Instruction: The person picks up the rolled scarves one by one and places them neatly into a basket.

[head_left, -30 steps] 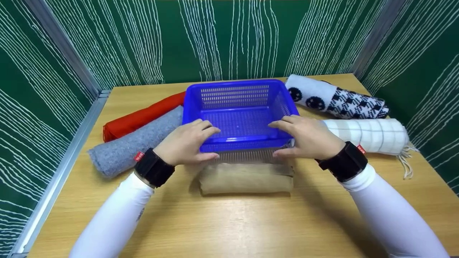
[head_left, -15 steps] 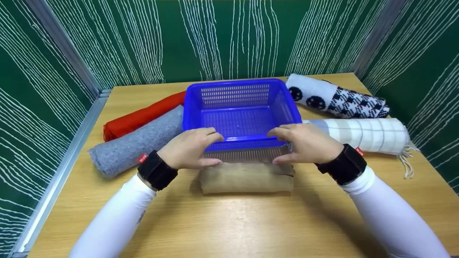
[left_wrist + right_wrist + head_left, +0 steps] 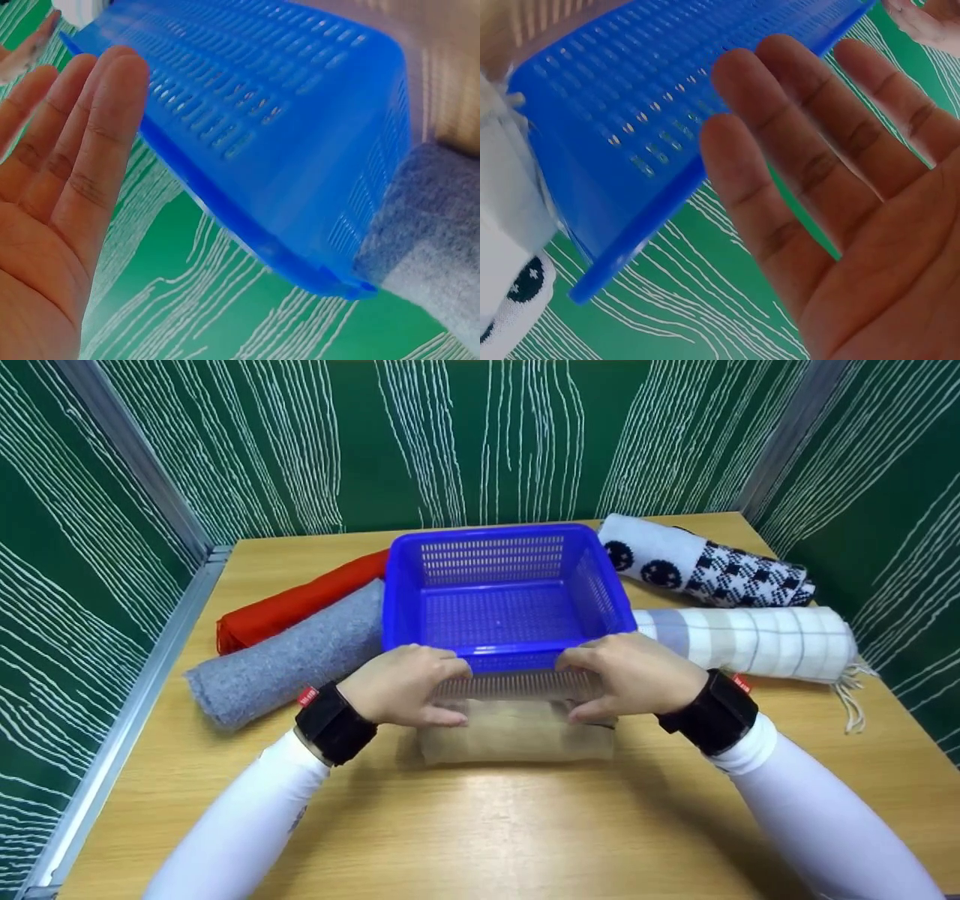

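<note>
Backdrop (image 3: 364, 487), green with wavy white lines, across the top and down both sides of the frame. Table (image 3: 495, 825), wood-toned, from centre to bottom edge. Blue slotted basket (image 3: 517, 649), upright at the centre of the frame. White checked roll (image 3: 772, 641), fringed at its outer end, centre right. Grey roll (image 3: 292, 652), slanted, centre left, inner end at the basket's left side. Patterned black-and-white roll (image 3: 697, 562), upper right. Beige roll (image 3: 517, 739), horizontal, just below the basket, overlapped by both thumbs in the head view. Red roll (image 3: 307, 601), above the grey roll. Left hand (image 3: 405, 686) and right hand (image 3: 634, 675), near the basket's lower wall; left fingers nearly straight and close together, right fingers loosely extended and slightly spread; nothing gripped by either, contact with the basket not discernible. Black wristbands (image 3: 335, 725), one per wrist. Red tags (image 3: 307, 696), one beside each band.
</note>
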